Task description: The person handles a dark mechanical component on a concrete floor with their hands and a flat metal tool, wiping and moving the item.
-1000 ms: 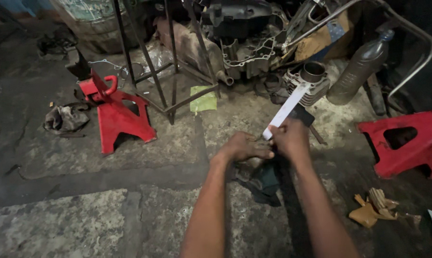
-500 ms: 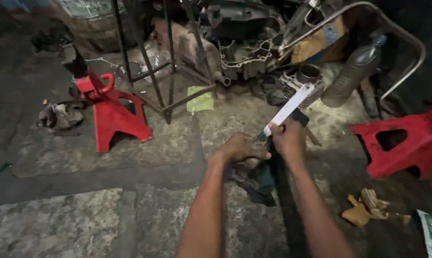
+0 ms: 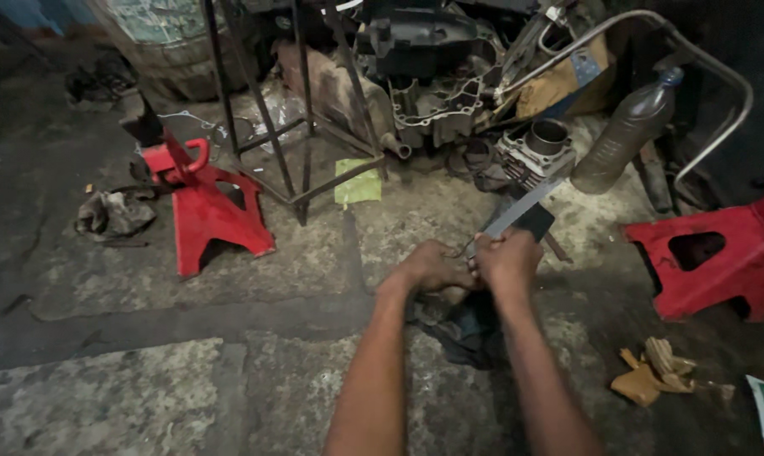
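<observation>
Dim workshop light, brightest on the concrete floor (image 3: 230, 287) at centre, deep shadow upper right, mild softness, corners darkened

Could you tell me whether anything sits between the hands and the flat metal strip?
Nothing visible does. The right hand already grips the lower end of the metal strip, and the left hand presses against it over a dark cloth.

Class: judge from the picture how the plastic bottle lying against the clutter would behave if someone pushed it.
The plastic bottle looks round-bodied and leans tilted, so it would probably roll or slide off. It appears thin-walled, so likely light and easily dented. How full it is cannot be told.
</observation>
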